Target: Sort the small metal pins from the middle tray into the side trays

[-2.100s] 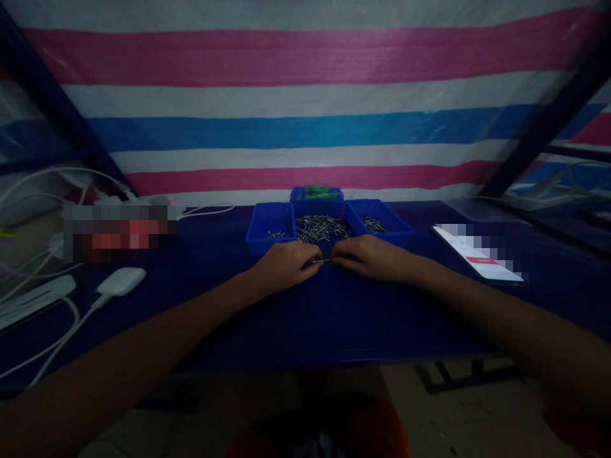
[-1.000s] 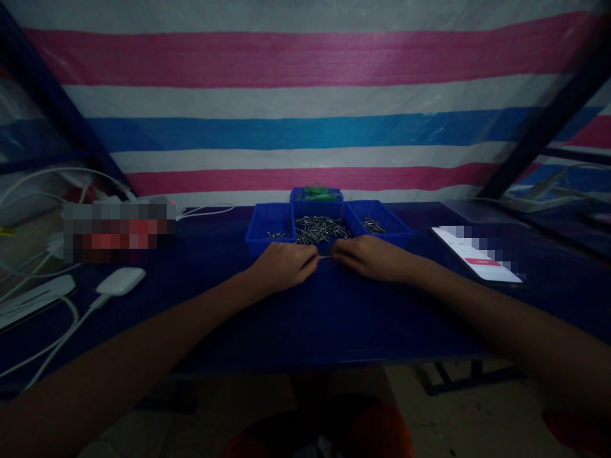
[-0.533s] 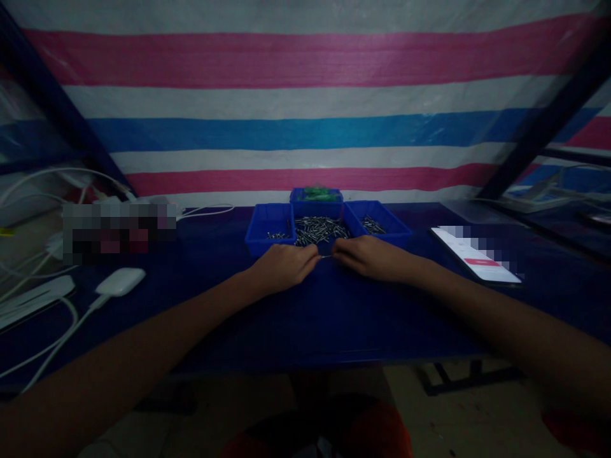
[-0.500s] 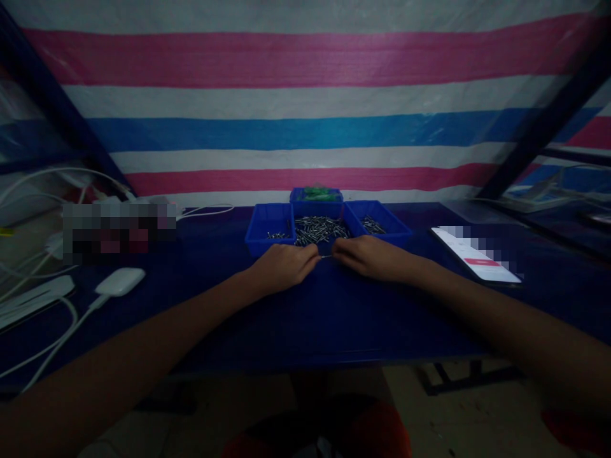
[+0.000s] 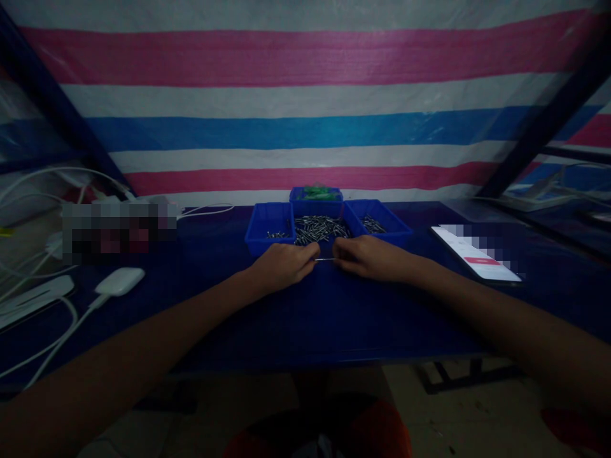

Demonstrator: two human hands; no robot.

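A thin metal rod (image 5: 325, 259) spans the gap between my two hands above the blue table. My left hand (image 5: 286, 264) pinches its left end, and my right hand (image 5: 360, 256) has fingers closed at its right end. Just beyond them lies a heap of small metal pieces (image 5: 321, 229). On the left of the heap, a blue bin (image 5: 252, 227) holds a few small metal parts. The blue bin on the right (image 5: 401, 230) contains more of them. Behind the heap, another blue bin (image 5: 316, 206) has green items in it.
A lit phone (image 5: 477, 254) lies to the right on the blue table (image 5: 334, 324). At the left are a white charger (image 5: 120, 281) with its cable, more white cables, and a pixelated area. A striped sheet (image 5: 305, 133) hangs behind.
Slightly more of the thin rod shows between my hands, as their fingertips have moved a little apart. The bins and phone remain where they were.
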